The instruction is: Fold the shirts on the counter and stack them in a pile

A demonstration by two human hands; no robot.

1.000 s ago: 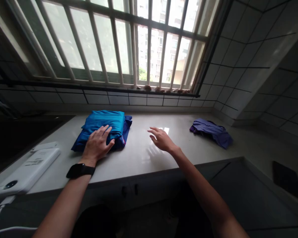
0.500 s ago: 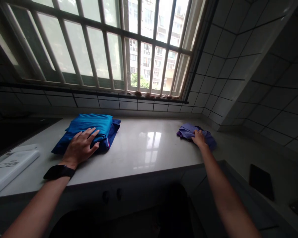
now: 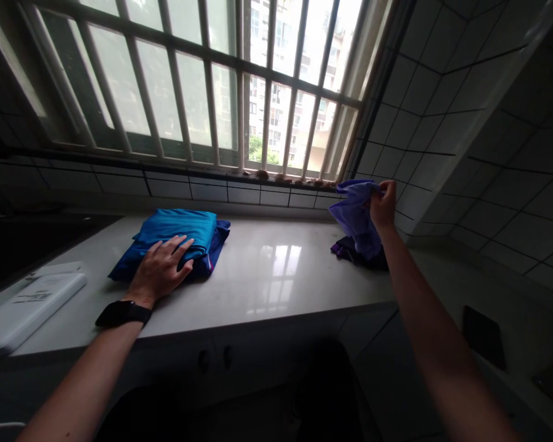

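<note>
My left hand (image 3: 163,267) lies with fingers spread on a stack of folded clothes, a bright blue garment (image 3: 179,227) on top of a dark blue one (image 3: 131,261). A black watch is on that wrist. At the right, my right hand (image 3: 384,205) pinches a light purple cloth (image 3: 357,212), lifted and hanging down above the counter. Under its lower end is a dark cloth (image 3: 345,252) with a bright purple bit at its left side. Whether the two cloths still touch is hard to tell.
The white countertop (image 3: 258,282) runs below a barred window (image 3: 203,104). A white box-like device (image 3: 32,313) stands at the left, near a dark recessed area (image 3: 37,239). A dark flat object (image 3: 483,336) rests on the right-hand counter. Small brownish lumps line the sill.
My right hand has raised the light purple cloth off the counter, uncovering the dark cloth beneath. My left hand stays on the blue stack. The view has shifted slightly.
</note>
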